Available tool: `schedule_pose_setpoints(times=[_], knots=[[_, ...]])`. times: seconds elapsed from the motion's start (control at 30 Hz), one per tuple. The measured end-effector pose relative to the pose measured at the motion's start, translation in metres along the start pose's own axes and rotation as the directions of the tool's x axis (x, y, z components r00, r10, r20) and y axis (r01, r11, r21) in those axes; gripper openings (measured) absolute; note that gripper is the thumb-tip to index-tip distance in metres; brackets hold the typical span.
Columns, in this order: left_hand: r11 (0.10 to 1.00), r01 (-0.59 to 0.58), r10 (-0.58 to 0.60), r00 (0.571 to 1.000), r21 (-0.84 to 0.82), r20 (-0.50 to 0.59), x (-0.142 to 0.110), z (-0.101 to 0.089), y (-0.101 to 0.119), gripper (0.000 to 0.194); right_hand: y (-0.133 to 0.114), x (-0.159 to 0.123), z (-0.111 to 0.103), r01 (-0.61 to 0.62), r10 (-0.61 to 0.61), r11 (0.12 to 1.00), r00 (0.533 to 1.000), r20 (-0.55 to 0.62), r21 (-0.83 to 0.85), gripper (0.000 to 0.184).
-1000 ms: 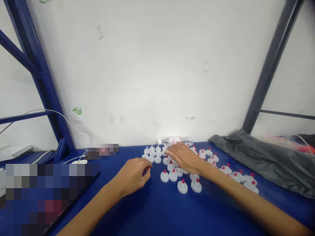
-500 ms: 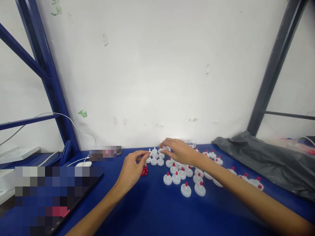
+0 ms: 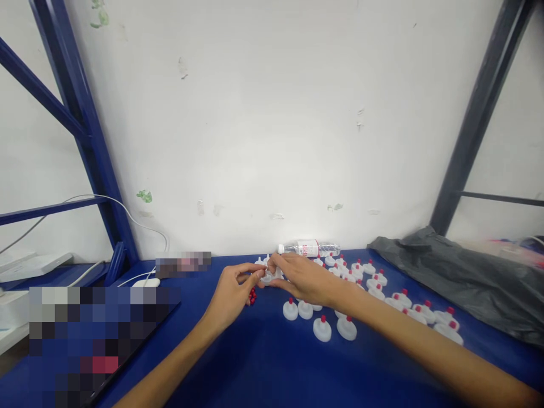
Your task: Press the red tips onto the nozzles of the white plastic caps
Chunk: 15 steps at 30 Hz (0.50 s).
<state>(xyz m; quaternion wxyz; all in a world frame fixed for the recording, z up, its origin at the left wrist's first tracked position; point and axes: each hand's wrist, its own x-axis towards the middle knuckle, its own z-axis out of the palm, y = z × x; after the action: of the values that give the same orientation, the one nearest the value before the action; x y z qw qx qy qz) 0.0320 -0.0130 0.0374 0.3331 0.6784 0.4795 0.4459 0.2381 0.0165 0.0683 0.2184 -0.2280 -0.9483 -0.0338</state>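
My left hand (image 3: 236,290) is closed in a pinch, fingertips pointing right. Whatever is in the pinch is too small to make out. Facing it, my right hand (image 3: 300,276) curls thumb and fingers around a white plastic nozzle cap (image 3: 275,275), and the fingertips of both hands nearly meet. Behind the fingers stand white nozzle caps (image 3: 260,261) with bare tips, partly hidden. A small heap of red tips (image 3: 253,296) lies beside my left fingers. Several white nozzle caps with red tips (image 3: 322,328) stand to the right, some hidden by my right forearm.
A clear bottle with a white cap (image 3: 308,247) lies against the wall. A grey plastic sheet (image 3: 450,283) covers the right side of the blue table (image 3: 255,362). At the left are a blurred dark flat item (image 3: 140,334), a white cable (image 3: 140,225) and a blue metal frame (image 3: 91,147).
My right hand has come nearer and slightly left, down to my left fingertips. The bottle at the wall is now uncovered. My left hand has shifted slightly right, still pinched.
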Motion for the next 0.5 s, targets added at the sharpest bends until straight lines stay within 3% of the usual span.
schedule_pose_setpoints(times=[0.1,0.2,0.33,0.5], knots=[[0.969,-0.129,0.139,0.990,0.209,-0.032,-0.002,-0.002,0.002,0.031,-0.003,0.000,0.000,0.037,-0.036,0.998,0.999,0.019,-0.053,0.008],[0.861,-0.275,0.293,0.956,0.427,0.024,-0.004,-0.004,0.002,0.028,-0.010,0.000,-0.001,0.120,-0.104,0.961,0.992,0.077,-0.249,0.007],[0.852,-0.303,0.306,0.950,0.427,0.064,-0.007,-0.004,0.002,0.035,-0.017,0.000,-0.001,0.222,-0.175,0.860,0.974,0.144,-0.460,0.019],[0.877,-0.283,0.287,0.957,0.389,0.049,-0.012,-0.001,0.005,0.036,-0.023,0.000,-0.002,0.264,-0.212,0.847,0.964,0.163,-0.461,0.025]])
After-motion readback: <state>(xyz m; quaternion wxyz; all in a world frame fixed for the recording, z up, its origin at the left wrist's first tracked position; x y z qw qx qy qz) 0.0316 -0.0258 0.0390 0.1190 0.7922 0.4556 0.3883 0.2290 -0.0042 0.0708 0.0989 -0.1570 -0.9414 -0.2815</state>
